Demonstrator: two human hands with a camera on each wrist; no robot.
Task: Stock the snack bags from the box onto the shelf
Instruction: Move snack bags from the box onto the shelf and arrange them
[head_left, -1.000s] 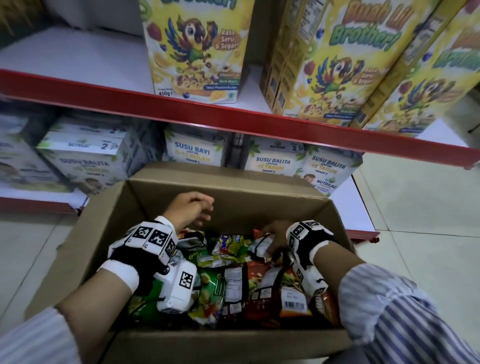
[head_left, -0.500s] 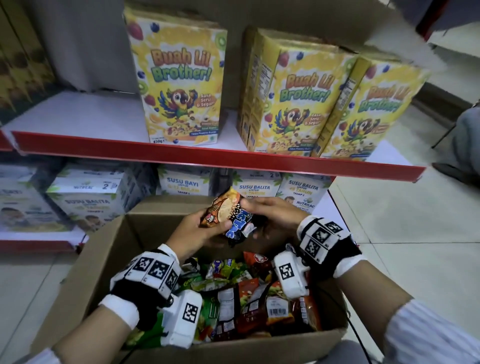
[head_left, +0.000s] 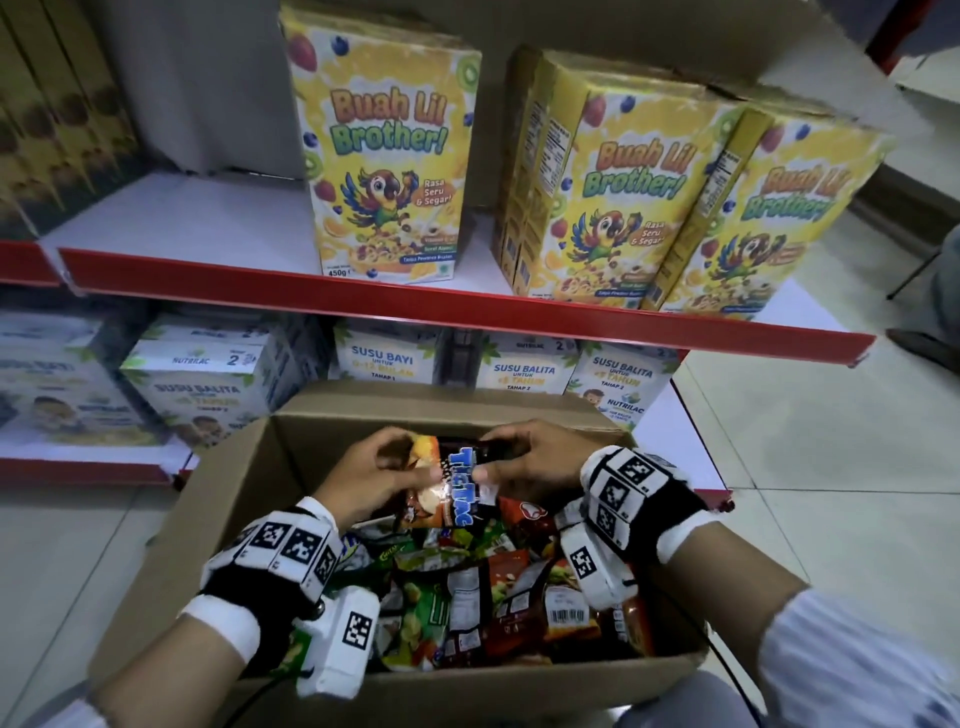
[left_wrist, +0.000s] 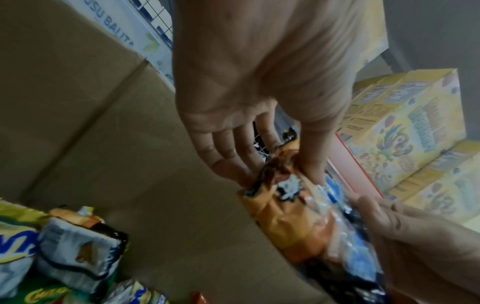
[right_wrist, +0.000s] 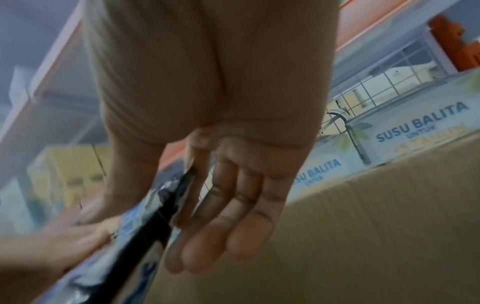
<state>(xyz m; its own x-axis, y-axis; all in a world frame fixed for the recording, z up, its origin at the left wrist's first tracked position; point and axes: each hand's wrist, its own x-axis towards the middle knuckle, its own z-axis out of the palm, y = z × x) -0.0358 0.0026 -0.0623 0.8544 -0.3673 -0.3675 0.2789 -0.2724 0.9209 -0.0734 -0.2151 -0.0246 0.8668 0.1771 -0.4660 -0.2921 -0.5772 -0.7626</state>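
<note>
Beneath three cereal boxes (head_left: 385, 156), two snack bags (head_left: 448, 483) pinched between left hand (head_left: 371, 475) and right hand (head_left: 530, 460).

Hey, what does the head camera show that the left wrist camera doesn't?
Only the head view shows the whole cardboard box, the left cereal box with its readable front, and both wrist bands. Only the left wrist view shows the left hand's palm side, its fingers and thumb pinching the orange snack bag at its top edge. Both show the left hand, the right hand and the held bag.
</note>
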